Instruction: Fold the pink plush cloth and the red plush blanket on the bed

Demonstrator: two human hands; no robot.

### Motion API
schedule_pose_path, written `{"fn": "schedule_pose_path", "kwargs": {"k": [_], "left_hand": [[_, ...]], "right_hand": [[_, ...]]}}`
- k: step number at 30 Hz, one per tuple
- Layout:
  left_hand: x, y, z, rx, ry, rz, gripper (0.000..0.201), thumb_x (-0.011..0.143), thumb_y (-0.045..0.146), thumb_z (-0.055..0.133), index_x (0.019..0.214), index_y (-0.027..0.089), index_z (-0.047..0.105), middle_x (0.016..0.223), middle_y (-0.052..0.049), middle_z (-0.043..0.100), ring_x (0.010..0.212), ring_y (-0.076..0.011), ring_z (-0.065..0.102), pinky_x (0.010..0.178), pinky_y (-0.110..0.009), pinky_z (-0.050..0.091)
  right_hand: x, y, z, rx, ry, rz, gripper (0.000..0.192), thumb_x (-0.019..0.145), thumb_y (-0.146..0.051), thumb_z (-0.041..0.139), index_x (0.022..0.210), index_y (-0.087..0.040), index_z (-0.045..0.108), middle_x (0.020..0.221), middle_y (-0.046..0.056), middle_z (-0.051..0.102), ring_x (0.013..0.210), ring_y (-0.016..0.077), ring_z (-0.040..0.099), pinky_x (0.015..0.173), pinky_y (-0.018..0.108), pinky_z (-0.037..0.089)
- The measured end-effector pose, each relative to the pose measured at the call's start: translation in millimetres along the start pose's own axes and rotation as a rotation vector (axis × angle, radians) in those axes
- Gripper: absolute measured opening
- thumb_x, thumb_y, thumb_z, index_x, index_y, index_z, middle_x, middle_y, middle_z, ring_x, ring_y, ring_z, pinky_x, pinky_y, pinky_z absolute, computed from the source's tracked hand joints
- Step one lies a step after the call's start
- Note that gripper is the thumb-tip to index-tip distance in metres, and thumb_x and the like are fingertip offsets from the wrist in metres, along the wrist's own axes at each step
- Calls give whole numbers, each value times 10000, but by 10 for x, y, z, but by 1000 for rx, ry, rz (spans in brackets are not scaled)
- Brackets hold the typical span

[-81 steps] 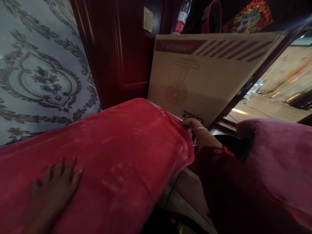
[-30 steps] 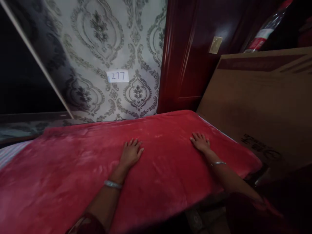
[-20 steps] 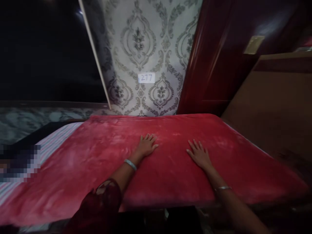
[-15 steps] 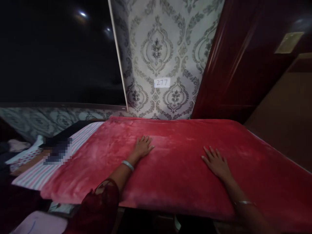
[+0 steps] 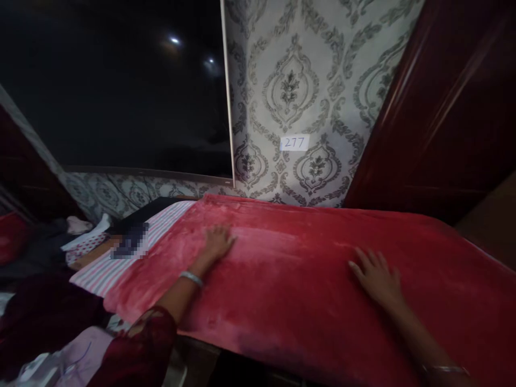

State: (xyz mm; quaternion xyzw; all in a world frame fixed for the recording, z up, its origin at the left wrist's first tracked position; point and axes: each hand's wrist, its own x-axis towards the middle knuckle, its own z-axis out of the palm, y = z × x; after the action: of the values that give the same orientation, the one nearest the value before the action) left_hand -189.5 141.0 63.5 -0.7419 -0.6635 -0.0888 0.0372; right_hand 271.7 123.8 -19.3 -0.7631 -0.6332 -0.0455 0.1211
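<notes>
A red plush blanket (image 5: 306,269) lies spread flat over a bed. My left hand (image 5: 215,243) rests palm down on it near its left part, fingers apart, a silver bangle on the wrist. My right hand (image 5: 377,279) lies flat on the blanket farther right, fingers spread, holding nothing. A striped sheet (image 5: 121,258) shows where the blanket ends on the left.
Patterned wallpaper with a small "277" label (image 5: 294,143) rises behind the bed. A dark window (image 5: 121,91) fills the left, a dark red wooden panel (image 5: 443,107) the right. Clothes and cloth (image 5: 76,236) are piled at the left.
The view has swung left from the cardboard box toward the window. My right hand left the blanket's corner and now lies flat; both hands have slid leftward across the blanket.
</notes>
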Motion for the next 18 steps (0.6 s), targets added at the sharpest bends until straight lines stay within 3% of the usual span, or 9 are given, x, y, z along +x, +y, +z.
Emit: {"fn": "schedule_pose_path", "kwargs": {"k": [2,4,6,9,12,18], "left_hand": [[92,324,143,-39,-51,129,526,997,450,453,1478,240,463,1572,-129,425,1472,-326,328,1180,-602,267],[189,664,313,-78,-106,274,577,955,555,483,1488,335,451,1613,-40,385,1501,-276,288,1216,-528,232],[290,904,474,-133,-136,393,659,959,605,419,1537,291,380,1633,-83,338,1511,-307,263,1211,-594,194],[428,874,622,-141,-148,397,696,963,647,350,1540,258,379,1635,-111,323,1513,-328,256,1202,-634,169],[506,318,602,-62,-154,212,648,966,629,364,1529,309,395,1639,-56,326,1517,-288,255,1221,-565,179],[402,-1360,257,80,-132,-320,612,997,498,323,1546,233,370,1641,-138,299,1510,-358,248,1164,-672,188]], "right_hand": [[94,-419,-39,27,28,-152,633,988,-516,240,1528,-238,421,1605,119,363,1499,324,267,1133,618,310],[144,-821,-14,36,15,-275,598,996,-473,263,1531,-256,417,1616,98,347,1498,308,277,1138,595,314],[148,-1098,83,17,-10,-350,580,995,-458,281,1527,-275,423,1620,78,342,1499,299,278,1141,586,310],[119,-1213,303,-20,-25,-395,574,994,-468,278,1517,-297,440,1600,57,385,1483,282,320,1149,564,302],[114,-1127,481,-22,-3,-420,598,985,-508,257,1511,-302,453,1589,48,404,1471,279,344,1148,544,308],[154,-1019,611,-9,39,-448,669,952,-571,218,1501,-289,478,1574,51,425,1465,311,352,1127,563,324]]}}
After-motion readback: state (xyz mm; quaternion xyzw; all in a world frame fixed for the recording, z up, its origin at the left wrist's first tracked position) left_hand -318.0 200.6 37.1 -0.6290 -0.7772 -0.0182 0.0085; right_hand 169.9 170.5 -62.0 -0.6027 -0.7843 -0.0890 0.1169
